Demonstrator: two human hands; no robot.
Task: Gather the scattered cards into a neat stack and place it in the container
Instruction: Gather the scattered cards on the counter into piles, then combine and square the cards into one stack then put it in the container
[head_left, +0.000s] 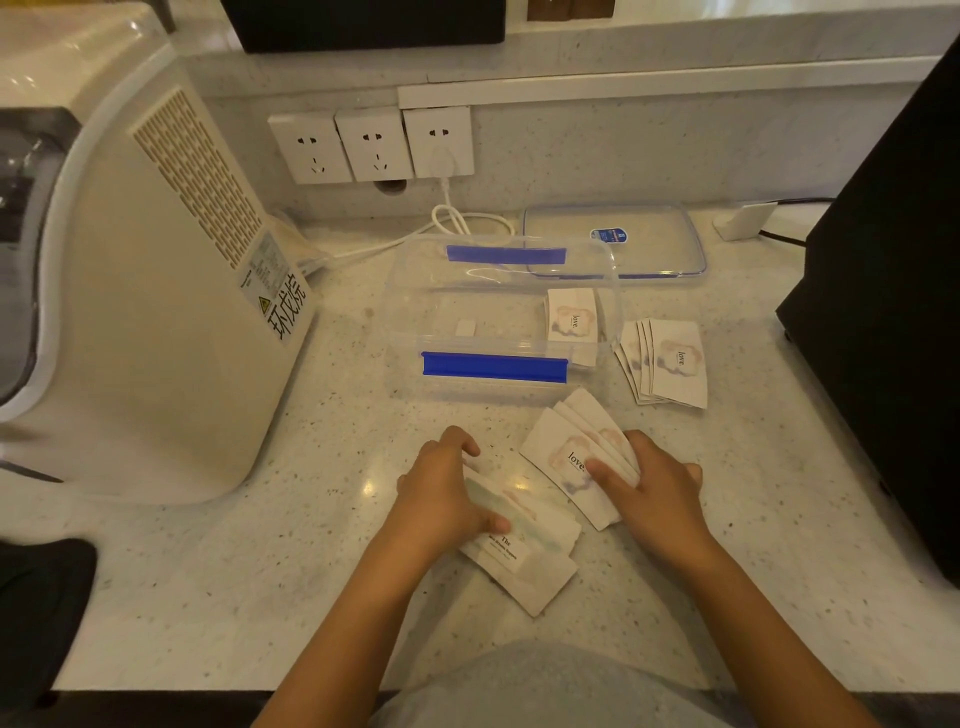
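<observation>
White cards printed with a pastel flower and "love" lie on the speckled counter. My left hand (444, 491) presses on a loose pile of cards (524, 551), fingers curled over its left edge. My right hand (649, 480) rests on a fanned group of cards (569, 457) just to the right. Another fanned bunch of cards (670, 364) lies farther back on the right. The clear plastic container (415, 317) with blue clips stands behind my hands; a card (571, 317) shows inside it at its right end.
The container's clear lid (654, 249) lies behind it near the wall. A large cream appliance (145, 291) fills the left side. A black box (893, 322) stands at the right. A white cable (457, 218) runs from the wall sockets (371, 145).
</observation>
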